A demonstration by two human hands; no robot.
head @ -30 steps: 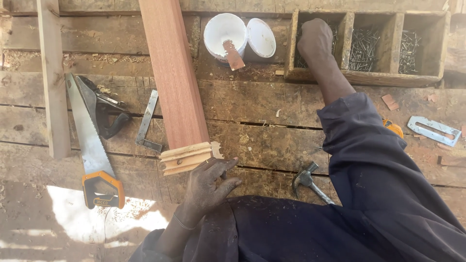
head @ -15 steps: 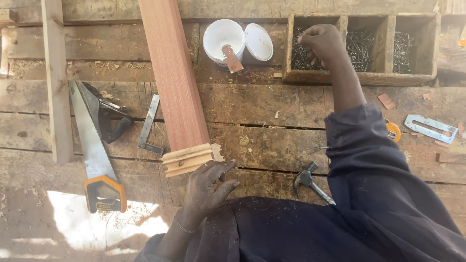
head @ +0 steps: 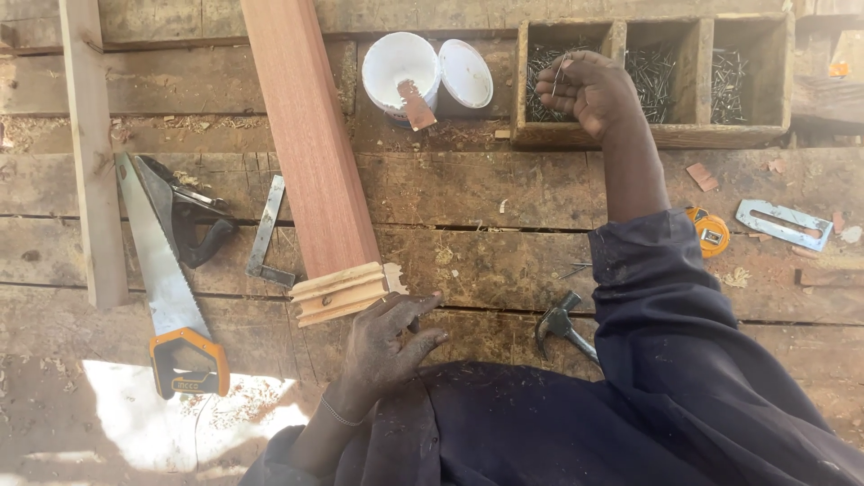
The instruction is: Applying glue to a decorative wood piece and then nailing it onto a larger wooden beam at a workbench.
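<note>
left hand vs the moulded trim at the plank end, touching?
Touching. The head view shows the left hand with fingertips against the corner of the moulded trim capping the reddish plank, no gap visible.

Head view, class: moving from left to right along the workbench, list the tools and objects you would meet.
Pale wooden strip → handsaw → try square → reddish plank → white tub → claw hammer → tape measure → flat metal blade.

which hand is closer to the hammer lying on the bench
Left. The left hand rests on the bench beside the moulded end of the reddish board, a short way left of the hammer. The right hand is up at the nail box, pinching nails.
</note>
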